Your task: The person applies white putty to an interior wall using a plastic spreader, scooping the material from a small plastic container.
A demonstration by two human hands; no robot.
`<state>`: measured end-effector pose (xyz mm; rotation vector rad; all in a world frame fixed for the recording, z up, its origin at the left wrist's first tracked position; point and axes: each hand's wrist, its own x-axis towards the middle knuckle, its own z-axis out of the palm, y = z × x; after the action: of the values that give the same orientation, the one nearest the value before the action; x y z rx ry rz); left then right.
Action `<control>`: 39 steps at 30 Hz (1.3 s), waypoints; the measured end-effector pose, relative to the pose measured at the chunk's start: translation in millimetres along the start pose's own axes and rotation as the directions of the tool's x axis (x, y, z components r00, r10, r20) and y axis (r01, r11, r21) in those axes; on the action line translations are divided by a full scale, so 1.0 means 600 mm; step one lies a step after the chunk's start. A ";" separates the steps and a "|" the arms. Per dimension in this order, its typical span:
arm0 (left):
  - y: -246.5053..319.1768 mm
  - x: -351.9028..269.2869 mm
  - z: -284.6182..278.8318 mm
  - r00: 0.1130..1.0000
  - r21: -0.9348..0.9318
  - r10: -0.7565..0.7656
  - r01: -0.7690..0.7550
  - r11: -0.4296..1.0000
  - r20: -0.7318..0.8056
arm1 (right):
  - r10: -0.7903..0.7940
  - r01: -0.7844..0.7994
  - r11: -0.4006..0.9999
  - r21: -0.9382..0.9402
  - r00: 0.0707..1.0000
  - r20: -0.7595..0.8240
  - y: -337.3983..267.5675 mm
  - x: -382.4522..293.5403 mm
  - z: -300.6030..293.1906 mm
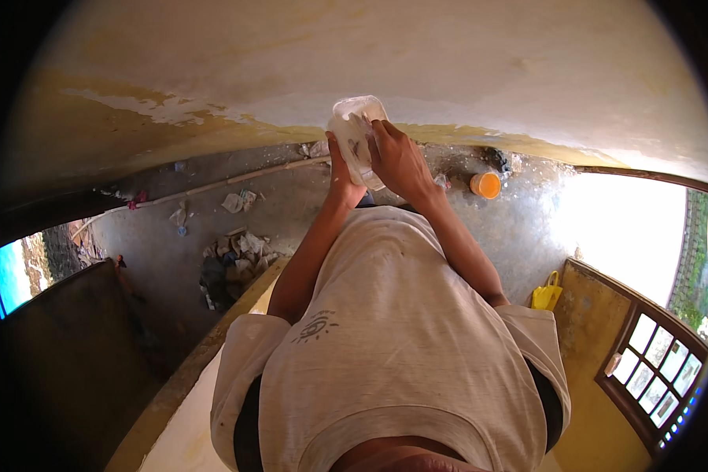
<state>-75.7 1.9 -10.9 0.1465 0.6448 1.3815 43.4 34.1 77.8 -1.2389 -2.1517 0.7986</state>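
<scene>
In front of my chest, close to the wall, my left hand (pixel 343 180) holds a translucent plastic tub (pixel 343 133) from the left side and below. White residue coats the tub, which is tilted with its open side towards me. My right hand (pixel 402 159) is at the tub's right rim, its fingers curled over the opening. A greyish, thin shape shows by those fingertips; whether it is a tool held by them or smeared paste, I cannot tell. The wall (pixel 271 65) ahead has a whitish coat over worn yellow paint.
An orange bucket (pixel 485 185) stands on the concrete floor (pixel 307 206) to the right. A long pole (pixel 236 180) lies along the wall's foot at left. Rubbish is heaped (pixel 239 259) by a low wall edge (pixel 206 348). A yellow bag (pixel 546 293) sits near the bright doorway (pixel 619 224).
</scene>
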 end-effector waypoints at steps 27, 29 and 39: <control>0.008 -0.010 0.006 0.999 -0.016 -0.033 0.033 0.999 0.028 | 0.031 -0.030 0.999 0.040 0.999 -0.018 -0.005 0.007 -0.025; 0.014 -0.020 0.012 0.998 -0.021 -0.013 0.014 1.000 0.062 | 0.017 -0.001 0.991 0.136 0.993 -0.117 -0.015 -0.001 -0.054; 0.005 -0.009 0.016 0.999 0.030 -0.018 0.019 0.999 -0.034 | 0.081 -0.071 0.991 0.116 0.993 -0.088 -0.020 -0.014 -0.043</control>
<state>-73.7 0.2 0.2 0.1412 0.6937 1.3593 58.2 27.4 103.1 -1.2807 -1.9679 0.8648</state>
